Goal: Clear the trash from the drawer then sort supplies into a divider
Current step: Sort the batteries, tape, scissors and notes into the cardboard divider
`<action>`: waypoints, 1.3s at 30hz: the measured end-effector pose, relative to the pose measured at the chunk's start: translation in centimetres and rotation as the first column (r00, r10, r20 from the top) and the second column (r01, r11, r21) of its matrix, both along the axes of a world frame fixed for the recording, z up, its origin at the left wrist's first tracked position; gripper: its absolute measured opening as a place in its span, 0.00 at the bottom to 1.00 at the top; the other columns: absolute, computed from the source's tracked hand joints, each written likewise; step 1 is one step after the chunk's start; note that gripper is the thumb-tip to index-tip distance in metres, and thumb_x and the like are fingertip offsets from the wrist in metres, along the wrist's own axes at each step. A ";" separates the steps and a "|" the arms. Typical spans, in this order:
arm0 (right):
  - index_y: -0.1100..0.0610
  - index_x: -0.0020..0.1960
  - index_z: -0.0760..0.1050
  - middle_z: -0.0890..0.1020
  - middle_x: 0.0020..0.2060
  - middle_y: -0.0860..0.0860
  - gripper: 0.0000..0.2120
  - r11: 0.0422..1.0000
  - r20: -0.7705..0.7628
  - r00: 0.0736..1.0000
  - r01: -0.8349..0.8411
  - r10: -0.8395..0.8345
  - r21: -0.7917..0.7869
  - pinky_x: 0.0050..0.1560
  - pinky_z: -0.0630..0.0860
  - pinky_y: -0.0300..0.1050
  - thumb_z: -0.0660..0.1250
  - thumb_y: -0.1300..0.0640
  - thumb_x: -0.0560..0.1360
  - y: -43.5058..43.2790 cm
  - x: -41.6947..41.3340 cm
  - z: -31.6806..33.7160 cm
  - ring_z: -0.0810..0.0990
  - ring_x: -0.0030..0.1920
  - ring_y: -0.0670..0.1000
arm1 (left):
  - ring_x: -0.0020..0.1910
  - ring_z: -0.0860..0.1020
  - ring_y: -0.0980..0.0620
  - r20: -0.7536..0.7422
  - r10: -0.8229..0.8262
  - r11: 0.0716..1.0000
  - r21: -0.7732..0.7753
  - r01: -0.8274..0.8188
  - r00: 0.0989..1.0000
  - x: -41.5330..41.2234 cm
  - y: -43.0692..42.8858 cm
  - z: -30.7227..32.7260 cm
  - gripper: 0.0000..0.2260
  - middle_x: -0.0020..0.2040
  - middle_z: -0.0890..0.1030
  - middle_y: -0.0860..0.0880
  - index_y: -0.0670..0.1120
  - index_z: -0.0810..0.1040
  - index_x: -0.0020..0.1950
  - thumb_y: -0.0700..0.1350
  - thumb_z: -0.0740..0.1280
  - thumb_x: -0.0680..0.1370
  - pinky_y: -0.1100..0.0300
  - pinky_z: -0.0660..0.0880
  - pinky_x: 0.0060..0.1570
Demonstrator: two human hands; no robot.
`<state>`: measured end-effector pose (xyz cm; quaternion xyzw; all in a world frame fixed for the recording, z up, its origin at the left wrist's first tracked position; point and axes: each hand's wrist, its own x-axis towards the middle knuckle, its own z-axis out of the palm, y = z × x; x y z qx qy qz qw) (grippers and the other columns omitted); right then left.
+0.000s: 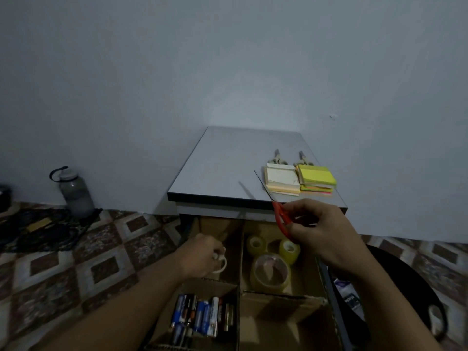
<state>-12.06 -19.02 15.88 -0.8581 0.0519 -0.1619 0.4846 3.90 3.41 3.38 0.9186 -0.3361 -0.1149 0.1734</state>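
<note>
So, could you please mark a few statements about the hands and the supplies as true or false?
1. The right hand holds red-handled scissors. True.
2. The batteries share a compartment with the tape rolls. False: in the divider, the batteries lie near-left and the tape far-right.
3. The sticky note pads sit on the cabinet top. True.
4. The left hand rests on the cabinet top. False: it is down in the far-left compartment, gripping a white loop.
</note>
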 end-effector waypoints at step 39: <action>0.48 0.55 0.74 0.77 0.47 0.44 0.10 0.923 -0.347 0.935 -0.194 0.073 -0.331 0.39 0.76 0.36 0.70 0.53 0.76 9.6 7.8 -9.8 0.78 0.44 0.42 | 0.69 0.72 0.57 -0.267 0.223 0.784 -0.523 -0.336 0.937 -1.1 8.3 -2.7 0.15 0.71 0.74 0.57 0.63 0.76 0.67 0.48 0.63 0.82 0.49 0.68 0.71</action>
